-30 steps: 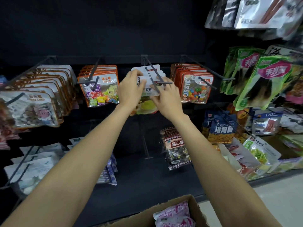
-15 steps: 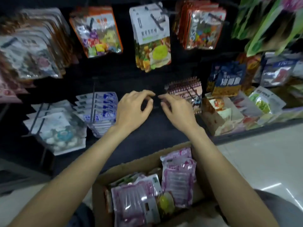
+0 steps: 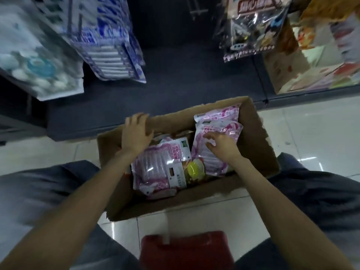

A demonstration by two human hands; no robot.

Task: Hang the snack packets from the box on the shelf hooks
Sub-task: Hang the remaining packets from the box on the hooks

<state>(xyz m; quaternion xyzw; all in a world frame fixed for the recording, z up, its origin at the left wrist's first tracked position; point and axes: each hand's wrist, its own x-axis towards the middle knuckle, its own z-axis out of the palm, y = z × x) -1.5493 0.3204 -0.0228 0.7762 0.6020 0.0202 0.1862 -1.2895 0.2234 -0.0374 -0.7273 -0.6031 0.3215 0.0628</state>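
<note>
While the left hand (image 3: 136,133) rests flat on the far rim of the open brown cardboard box (image 3: 259,137), its fingers lie straight and together and it holds nothing. The right hand (image 3: 222,146), at about three o'clock from the left, is spread over the pink-and-white snack packets (image 3: 220,123) standing at the box's right side; its fingers are loosely bent and apart, the tips touching or just above the top packet, which of the two cannot be told, and nothing is pinched. At six o'clock from the left hand lies a flat pink packet with a white label (image 3: 157,168), and just beside it a packet with a yellow round picture (image 3: 194,169). The box stands on pale glossy floor tiles (image 3: 303,129) between the person's grey-trousered knees (image 3: 35,191). At twelve o'clock is the dark shelf base (image 3: 175,84); above it hang blurred blue-and-white packets (image 3: 109,39) at eleven o'clock and a clear packet with a dark-red header (image 3: 251,26) at one o'clock. A red object (image 3: 185,250), unclear in kind, lies at six o'clock.
</note>
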